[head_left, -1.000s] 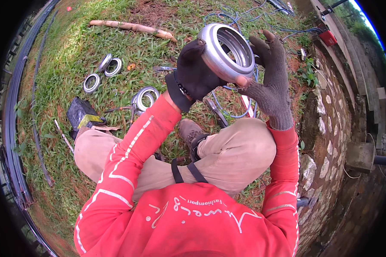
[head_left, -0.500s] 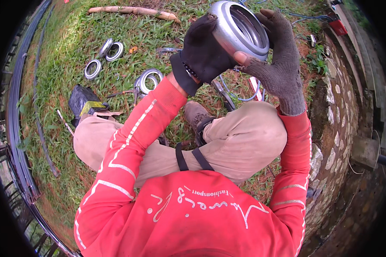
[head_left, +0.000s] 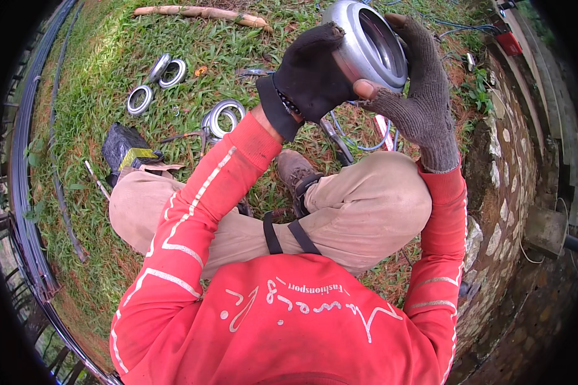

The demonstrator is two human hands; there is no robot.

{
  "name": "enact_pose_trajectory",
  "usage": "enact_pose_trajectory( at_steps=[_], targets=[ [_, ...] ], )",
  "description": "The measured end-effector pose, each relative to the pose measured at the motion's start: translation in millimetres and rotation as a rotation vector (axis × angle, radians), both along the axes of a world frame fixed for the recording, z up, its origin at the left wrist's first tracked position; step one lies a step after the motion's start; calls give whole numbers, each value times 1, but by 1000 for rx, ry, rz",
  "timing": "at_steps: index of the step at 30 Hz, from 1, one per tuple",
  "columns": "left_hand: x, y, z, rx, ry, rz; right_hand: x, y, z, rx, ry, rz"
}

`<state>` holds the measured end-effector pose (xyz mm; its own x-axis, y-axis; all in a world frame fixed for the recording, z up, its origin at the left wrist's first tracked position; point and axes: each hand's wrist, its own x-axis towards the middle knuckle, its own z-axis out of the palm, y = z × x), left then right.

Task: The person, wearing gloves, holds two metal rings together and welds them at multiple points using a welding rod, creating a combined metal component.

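A thick, hollow silver metal ring (head_left: 353, 50) is held up at the top of the view, its round opening turned to the right. My left hand (head_left: 305, 76), in a black glove, grips its left side from below, with the fingers partly hidden. On the right, my right hand (head_left: 422, 93), in a grey knitted glove with a bare thumb tip, curves around the ring's rim. The thumb rests against the lower edge, and the other fingers reach behind the far side.
Several flatter silver rings (head_left: 140, 101) lie on the grass, one pair (head_left: 226, 120) beside a hand tool (head_left: 185, 136). A black bundle with yellow tape (head_left: 121, 146) sits by my left knee. Beyond lies a wooden stick (head_left: 202, 13). Long rods (head_left: 22, 147) run leftward; a stone wall (head_left: 507, 167) stands right.
The ring has shifted slightly right and turned a little in my hands, so its opening shows at a different angle. Both hands stay on it.
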<state>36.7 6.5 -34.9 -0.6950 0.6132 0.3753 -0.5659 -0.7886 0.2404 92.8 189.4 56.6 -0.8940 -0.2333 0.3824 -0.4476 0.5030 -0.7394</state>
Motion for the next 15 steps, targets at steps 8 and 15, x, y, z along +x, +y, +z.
enact_pose_trajectory(
  at_steps=[8, 15],
  targets=[
    [-4, 2, -3, 38, 24, -57, -5, 4, -3, 47, 66, 26],
    [0, 0, 1, 5, 32, 25, -4, 2, -7, -33, -61, 13]
  ],
)
